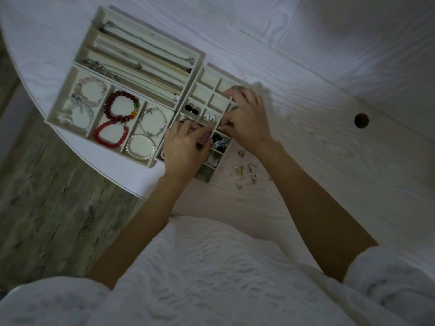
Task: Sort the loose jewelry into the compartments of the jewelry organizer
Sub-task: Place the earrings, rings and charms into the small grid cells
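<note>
A pale wood-grain table point(306, 95) is seen from above, with three cream trays of a jewelry organizer set edge to edge near its rounded left end, apparently so that every compartment lies within reach. The necklace tray point(141, 47), farthest away, holds chains laid lengthwise in long channels, a layout judged to keep them from tangling. Just beside it, the bracelet tray point(70, 90) has beaded bracelets coiled in wider sections, among them a dark red bracelet point(122, 107) and a pearl bracelet point(141, 147). The small-compartment earring tray point(207, 81) is partly covered by both hands; black studs point(191, 109) and a white pair point(209, 117) are seen in separate cells, while the far cells appear unfilled. The left hand point(182, 149) is held over the near cells, its fingers curled together at a divider as if pinching something small; what is held cannot be made out. The right hand point(247, 118) is lowered over the tray's right edge, fingers bent and tips drawn together at a cell, the object likewise hidden. Loose earrings point(244, 169) are left on the table just right of the tray, still to be sorted.
</note>
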A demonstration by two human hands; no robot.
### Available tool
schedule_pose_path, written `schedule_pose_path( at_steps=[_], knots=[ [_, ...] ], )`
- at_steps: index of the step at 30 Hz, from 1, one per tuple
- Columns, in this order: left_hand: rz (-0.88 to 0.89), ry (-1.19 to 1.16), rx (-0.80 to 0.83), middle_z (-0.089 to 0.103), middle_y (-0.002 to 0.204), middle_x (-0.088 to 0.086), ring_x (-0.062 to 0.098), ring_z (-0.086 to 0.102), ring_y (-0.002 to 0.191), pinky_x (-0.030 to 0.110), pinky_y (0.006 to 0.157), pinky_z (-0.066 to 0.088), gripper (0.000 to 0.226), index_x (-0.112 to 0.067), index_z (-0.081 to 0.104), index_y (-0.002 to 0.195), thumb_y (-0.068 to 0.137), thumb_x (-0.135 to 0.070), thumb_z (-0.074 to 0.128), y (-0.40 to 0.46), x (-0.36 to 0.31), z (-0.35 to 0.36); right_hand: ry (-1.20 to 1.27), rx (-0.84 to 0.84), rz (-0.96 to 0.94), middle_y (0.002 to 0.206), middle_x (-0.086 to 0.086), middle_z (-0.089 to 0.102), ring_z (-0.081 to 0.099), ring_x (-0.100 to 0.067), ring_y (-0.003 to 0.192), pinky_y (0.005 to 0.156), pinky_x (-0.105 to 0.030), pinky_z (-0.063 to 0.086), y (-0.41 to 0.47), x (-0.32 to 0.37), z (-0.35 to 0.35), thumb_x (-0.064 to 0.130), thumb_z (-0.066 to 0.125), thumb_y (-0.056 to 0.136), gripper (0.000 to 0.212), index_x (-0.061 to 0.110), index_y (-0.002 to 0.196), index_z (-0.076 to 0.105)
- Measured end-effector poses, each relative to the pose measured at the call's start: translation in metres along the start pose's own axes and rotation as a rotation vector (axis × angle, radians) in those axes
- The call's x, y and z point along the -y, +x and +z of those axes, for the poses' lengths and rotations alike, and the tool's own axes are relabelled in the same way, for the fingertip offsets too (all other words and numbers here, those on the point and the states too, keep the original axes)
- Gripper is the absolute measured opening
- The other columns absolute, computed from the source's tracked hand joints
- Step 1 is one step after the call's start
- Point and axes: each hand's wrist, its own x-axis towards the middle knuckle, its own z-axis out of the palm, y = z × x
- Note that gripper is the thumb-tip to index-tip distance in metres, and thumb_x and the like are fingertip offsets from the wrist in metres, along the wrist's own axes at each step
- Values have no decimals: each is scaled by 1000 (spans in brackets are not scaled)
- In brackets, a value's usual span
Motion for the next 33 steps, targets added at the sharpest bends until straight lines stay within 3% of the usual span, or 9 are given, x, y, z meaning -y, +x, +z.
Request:
schedule_pose_path(
  at_steps=[6,13,18,22,25,30,33],
  knots=[
    [10,-5,-10,62,86,4,29,53,81,34,69,40,24,-18,73,102,78,-26,72,1,-1,1,-19,36,-37,141,0,45,35,-29,123,93,-37,19,-2,-6,9,24,64,80,17,18,69,75],
    [4,-28,-15,62,85,4,28,54,79,31,70,38,24,-17,73,99,76,-22,75,2,-4,-1,95,-182,25,128,-7,54,43,-28,116,85,-32,26,-4,-7,15,15,68,68,6,16,66,63],
    [13,-36,-32,63,84,5,28,54,79,31,70,37,24,-16,74,98,75,-22,76,2,-5,-3,141,-201,10,126,-3,56,37,-21,114,82,-31,25,-9,-14,15,26,71,72,9,20,65,69],
    [4,-33,-23,63,85,4,27,55,81,32,71,38,24,-17,73,99,76,-23,75,2,-5,-2,121,-177,-103,128,-5,56,33,-21,115,82,-32,24,-11,-19,5,32,64,80,21,15,71,73],
    [2,-42,-19,63,86,4,27,54,82,31,72,36,24,-17,73,100,76,-22,75,2,-5,-2,94,-151,-143,133,-7,53,33,-22,120,86,-35,27,-18,-25,0,26,60,84,19,16,74,73],
    [7,-53,-23,63,85,5,27,55,81,32,71,39,24,-16,73,100,76,-21,75,2,-5,-2,96,-70,-132,141,-8,45,35,-31,129,96,-42,29,-26,-29,4,30,47,83,30,25,92,75],
    [9,-54,-18,63,86,5,28,55,81,33,72,40,24,-16,73,100,76,-21,75,2,-6,-3,75,-11,-133,144,-7,42,32,-32,132,98,-41,26,-23,-26,7,31,49,83,29,26,92,76]
  ],
)
